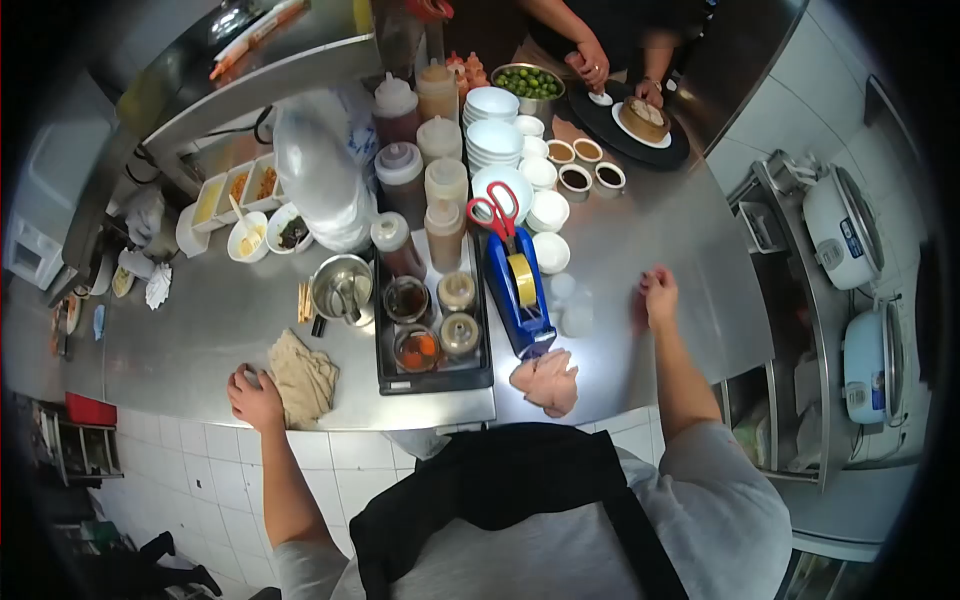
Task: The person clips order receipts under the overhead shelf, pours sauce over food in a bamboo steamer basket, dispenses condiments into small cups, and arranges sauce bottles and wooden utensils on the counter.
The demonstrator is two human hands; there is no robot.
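My left hand point(256, 397) rests on the steel counter near its front edge, fingers loosely bent and apart, with nothing visible in it. Right beside it lies a crumpled beige cloth point(302, 378). On the right side of the counter, my right hand point(658, 297) is closed with its fingers curled in, and nothing shows in it. Between my hands stand a blue tape dispenser point(520, 295) with red-handled scissors point(497, 210) at its far end, a crumpled pink cloth point(546, 383), and a black tray point(436, 382) of sauce bottles and jars.
Stacked white bowls point(494, 140) and small sauce cups point(575, 179) stand farther back, near a pot of green limes point(528, 82). Across the counter, another person's hands point(592, 68) work at a bamboo steamer point(645, 120) on a black tray. A metal bowl point(342, 288) sits left.
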